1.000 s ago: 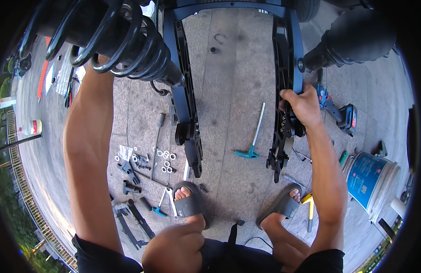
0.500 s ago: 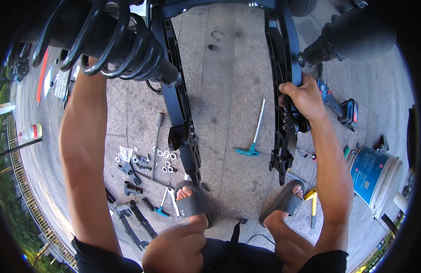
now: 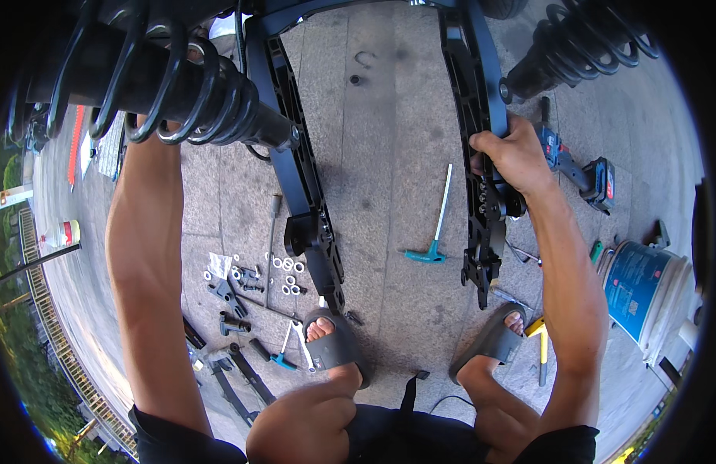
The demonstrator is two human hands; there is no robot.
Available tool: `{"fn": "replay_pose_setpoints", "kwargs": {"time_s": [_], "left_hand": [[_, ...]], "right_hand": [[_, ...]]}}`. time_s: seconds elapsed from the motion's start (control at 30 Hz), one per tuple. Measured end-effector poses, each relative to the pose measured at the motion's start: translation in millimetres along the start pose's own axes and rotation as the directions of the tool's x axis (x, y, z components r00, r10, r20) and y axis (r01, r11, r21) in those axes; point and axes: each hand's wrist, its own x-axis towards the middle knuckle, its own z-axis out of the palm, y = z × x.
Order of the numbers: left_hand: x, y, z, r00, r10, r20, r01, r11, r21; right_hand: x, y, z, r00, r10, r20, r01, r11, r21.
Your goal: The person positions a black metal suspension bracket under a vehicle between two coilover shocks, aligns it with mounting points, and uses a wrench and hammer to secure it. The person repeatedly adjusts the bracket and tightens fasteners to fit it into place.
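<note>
View downward from the head onto a paved stone floor point(image 3: 389, 116), with items listed from largest to smallest.

A black metal frame point(image 3: 296, 170) spans the top of the view and sends two long arms down toward the person; the left arm ends above the left foot, the right arm point(image 3: 482, 201) ends near the right foot. Two coil springs on black struts flank it: a large one at upper left point(image 3: 180, 85) and a second at upper right point(image 3: 582, 42).

The left forearm rises from the lower edge to the left coil spring; the left hand point(image 3: 168, 127) is hidden behind the spring, so whether its fingers are closed cannot be told. The right hand point(image 3: 513, 158) is wrapped around the right arm of the frame, fingers curled tight about its edge.

At the right rim stands a blue and white bucket point(image 3: 644, 286). The feet wear grey slippers point(image 3: 335, 348). A blue cordless power tool point(image 3: 578, 166) lies just beyond the right hand. A T-handled wrench with a teal grip point(image 3: 435, 224) lies between the two frame arms. A yellow-handled tool point(image 3: 540, 348) lies beside the right foot. Left of the left foot are black brackets point(image 3: 234, 325), a small wrench point(image 3: 284, 348), and scattered washers and nuts point(image 3: 284, 271).
</note>
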Motion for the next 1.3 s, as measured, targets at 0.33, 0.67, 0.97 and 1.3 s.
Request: {"fn": "replay_pose_setpoints", "kwargs": {"time_s": [0.33, 0.67, 0.97, 1.3], "left_hand": [[-22, 11, 45, 0.985, -0.159, -0.069, 0.150, 0.980, -0.127], [-4, 13, 28, 0.994, -0.100, 0.036, 0.099, 0.995, 0.024], [-7, 0, 22, 0.997, -0.076, 0.024, 0.076, 0.997, 0.032], [-8, -9, 17, 0.999, -0.045, 0.026, 0.043, 0.996, 0.081]], "right_hand": [[-3, -3, 1, 1.000, -0.013, -0.014, 0.013, 1.000, -0.005], [-5, 2, 4, 0.999, -0.041, 0.007, 0.041, 0.999, 0.001], [0, -2, -3, 0.999, -0.030, 0.033, 0.031, 0.999, -0.034], [-4, -6, 2, 1.000, -0.027, 0.010, 0.029, 0.986, -0.165]]}}
